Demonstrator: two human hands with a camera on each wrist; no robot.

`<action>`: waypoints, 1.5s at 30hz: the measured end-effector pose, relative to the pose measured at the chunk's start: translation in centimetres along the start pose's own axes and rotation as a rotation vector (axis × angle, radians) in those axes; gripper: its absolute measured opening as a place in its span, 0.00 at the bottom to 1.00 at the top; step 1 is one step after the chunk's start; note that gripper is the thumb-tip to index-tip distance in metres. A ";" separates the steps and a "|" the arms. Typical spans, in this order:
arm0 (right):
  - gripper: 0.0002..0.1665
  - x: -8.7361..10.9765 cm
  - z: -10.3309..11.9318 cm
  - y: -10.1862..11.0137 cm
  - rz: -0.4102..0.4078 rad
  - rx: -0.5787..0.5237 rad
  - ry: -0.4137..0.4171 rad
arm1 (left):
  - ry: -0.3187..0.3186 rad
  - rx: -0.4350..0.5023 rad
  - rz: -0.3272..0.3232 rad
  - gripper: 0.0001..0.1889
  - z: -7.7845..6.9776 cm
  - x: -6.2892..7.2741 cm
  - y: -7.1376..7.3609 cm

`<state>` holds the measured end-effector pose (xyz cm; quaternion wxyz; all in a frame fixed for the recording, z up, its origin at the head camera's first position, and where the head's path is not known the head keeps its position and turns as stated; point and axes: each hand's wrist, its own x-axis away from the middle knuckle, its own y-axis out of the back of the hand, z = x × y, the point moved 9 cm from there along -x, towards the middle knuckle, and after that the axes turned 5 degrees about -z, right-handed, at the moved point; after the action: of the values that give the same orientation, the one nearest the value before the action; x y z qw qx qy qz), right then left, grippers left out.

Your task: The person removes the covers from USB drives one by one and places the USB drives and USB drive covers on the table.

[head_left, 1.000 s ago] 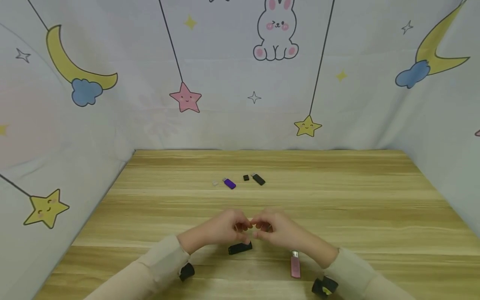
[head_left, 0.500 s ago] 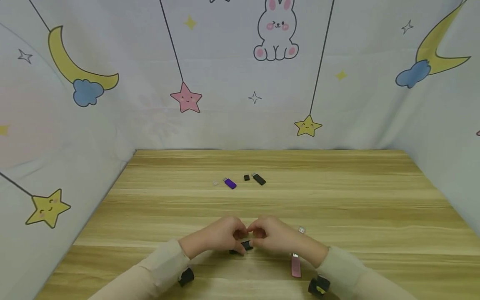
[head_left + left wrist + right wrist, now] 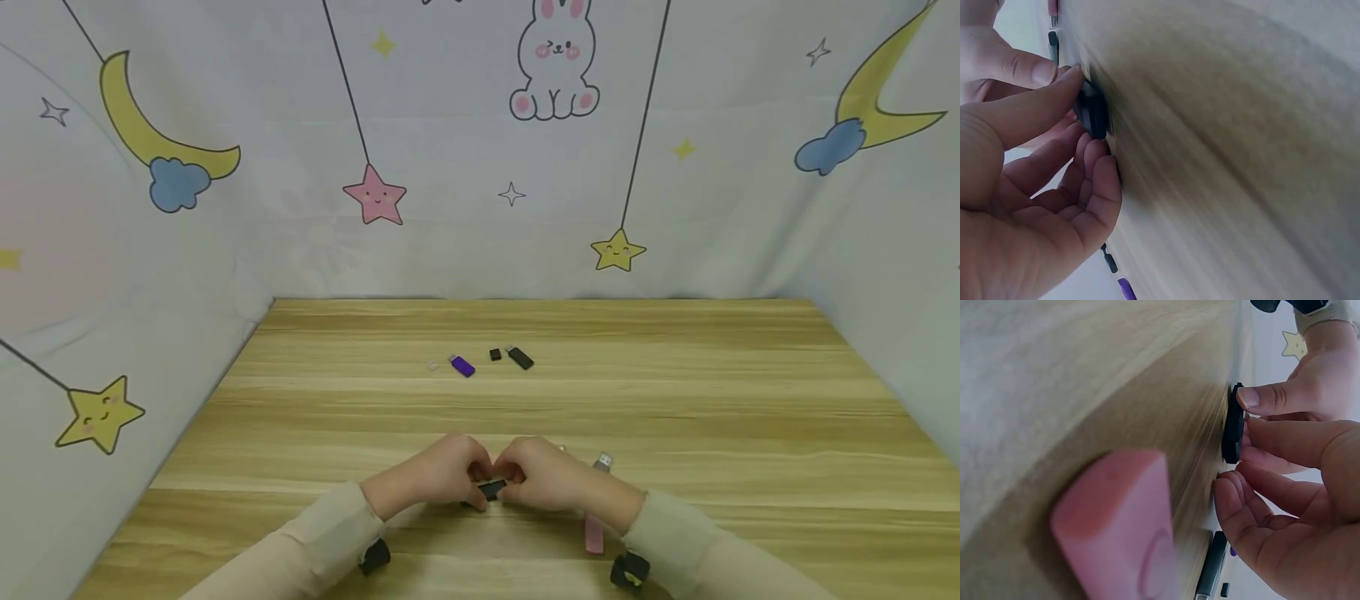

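Observation:
A black USB stick (image 3: 492,489) lies low at the table between both hands. My left hand (image 3: 448,468) holds it from the left, the thumb on its near side and the other fingers curled behind. From the right, my right hand (image 3: 542,473) pinches the far end, its thumb against the stick. In the left wrist view, the black stick (image 3: 1092,114) shows just past the left thumb, with fingertips gathered below. The right wrist view has the dark stick (image 3: 1233,428) edge-on, both thumbs at its face.
A pink USB stick (image 3: 593,535) lies beneath the right forearm, with a grey USB stick (image 3: 602,462) beyond it. Farther back are a purple USB stick (image 3: 462,366), a clear cap (image 3: 432,365), a small black cap (image 3: 495,354) and a dark USB stick (image 3: 521,357).
Both hands have come down and nearer to the body, from beyond the black USB stick onto it, and now grip it. The right forearm has shifted left, uncovering the grey USB stick.

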<state>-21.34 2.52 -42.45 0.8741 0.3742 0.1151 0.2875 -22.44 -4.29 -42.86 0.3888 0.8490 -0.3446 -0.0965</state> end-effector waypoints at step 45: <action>0.12 0.8 0.2 4.3 -0.187 -0.201 -0.012 | -0.115 0.006 -0.227 0.05 -3.2 0.5 3.7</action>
<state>-22.45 5.24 -39.19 0.9308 0.2741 0.1148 0.2128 -22.54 -4.44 -37.99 0.3526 0.8768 -0.2681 -0.1873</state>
